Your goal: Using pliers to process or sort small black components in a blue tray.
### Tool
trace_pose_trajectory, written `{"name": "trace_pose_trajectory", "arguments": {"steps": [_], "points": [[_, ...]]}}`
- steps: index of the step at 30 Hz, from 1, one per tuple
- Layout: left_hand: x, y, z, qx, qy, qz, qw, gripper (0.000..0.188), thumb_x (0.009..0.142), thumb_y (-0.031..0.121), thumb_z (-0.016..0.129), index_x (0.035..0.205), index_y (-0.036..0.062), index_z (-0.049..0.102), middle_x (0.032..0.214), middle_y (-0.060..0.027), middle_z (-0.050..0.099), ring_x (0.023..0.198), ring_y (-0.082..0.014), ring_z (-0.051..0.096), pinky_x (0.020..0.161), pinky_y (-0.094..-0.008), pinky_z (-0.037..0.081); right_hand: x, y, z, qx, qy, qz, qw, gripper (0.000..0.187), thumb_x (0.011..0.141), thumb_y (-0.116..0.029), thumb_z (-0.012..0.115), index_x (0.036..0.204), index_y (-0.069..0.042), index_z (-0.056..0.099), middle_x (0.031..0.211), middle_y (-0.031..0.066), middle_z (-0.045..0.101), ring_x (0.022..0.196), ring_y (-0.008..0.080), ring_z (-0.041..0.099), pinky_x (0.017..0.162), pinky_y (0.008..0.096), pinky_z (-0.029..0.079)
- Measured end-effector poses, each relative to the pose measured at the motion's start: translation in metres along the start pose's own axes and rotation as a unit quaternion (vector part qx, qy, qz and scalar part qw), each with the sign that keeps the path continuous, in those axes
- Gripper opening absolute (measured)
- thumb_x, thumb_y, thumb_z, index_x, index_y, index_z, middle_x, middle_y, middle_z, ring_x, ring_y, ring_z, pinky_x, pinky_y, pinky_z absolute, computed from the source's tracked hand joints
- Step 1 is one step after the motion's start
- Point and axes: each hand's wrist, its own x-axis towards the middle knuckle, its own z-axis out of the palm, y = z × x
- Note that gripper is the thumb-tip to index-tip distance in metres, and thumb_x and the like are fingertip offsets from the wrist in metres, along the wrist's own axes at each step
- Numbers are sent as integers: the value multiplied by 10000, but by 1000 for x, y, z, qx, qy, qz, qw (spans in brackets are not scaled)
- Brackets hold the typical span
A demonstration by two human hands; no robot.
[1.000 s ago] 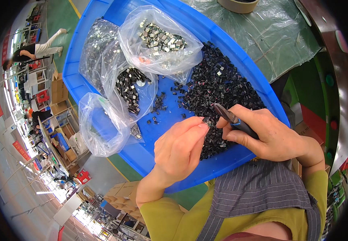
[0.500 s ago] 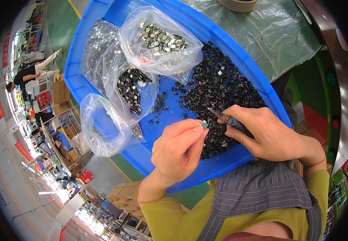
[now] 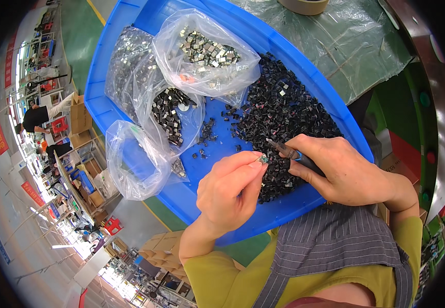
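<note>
My left hand (image 3: 227, 190) pinches a small green circuit-board piece (image 3: 263, 159) between thumb and fingertips. In my right hand (image 3: 343, 172) is a dark-handled tool (image 3: 289, 152) with blue trim and a narrow metal tip; its exact kind is unclear. The tip points toward the green piece, just right of it. Both hands are over the near part of a large blue tray (image 3: 95, 97). Beneath and beyond them lies a heap of small black pieces (image 3: 289, 115). A few such pieces are scattered left of the heap.
Within the tray, a clear plastic bag (image 3: 171, 69) holds small silvery pieces; another bag (image 3: 194, 120) holds dark and silvery ones. A wide-mouthed bag (image 3: 117, 154) sits near the left rim. Beyond the tray stand a plastic-covered table (image 3: 351, 51) and a tape roll (image 3: 304, 6).
The tool tip and the green piece have shifted very slightly; both hands keep their grips. The whole view has moved a little, and a distant person at left has changed posture.
</note>
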Motion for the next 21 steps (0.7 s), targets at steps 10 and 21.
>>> {"name": "trace_pose_trajectory", "arguments": {"steps": [10, 21], "points": [[64, -9, -30, -36, 29, -242, 969, 175, 912, 63, 591, 1069, -10, 571, 874, -98, 653, 683, -135, 652, 610, -241, 499, -3, -6, 0, -37, 20, -25, 999, 179, 868, -43, 613, 1010, 7, 516, 909, 165, 582, 857, 346, 592, 732, 393, 466], [191, -11, -112, 390, -52, -35, 919, 241, 919, 214, 589, 1132, 103, 612, 789, -65, 689, 600, -119, 635, 569, -277, 491, -32, -63, 100, 284, -518, -222, 776, 333, 971, -287, 515, 1148, -10, 462, 1036, 172, 548, 952, 341, 545, 823, 428, 428]]}}
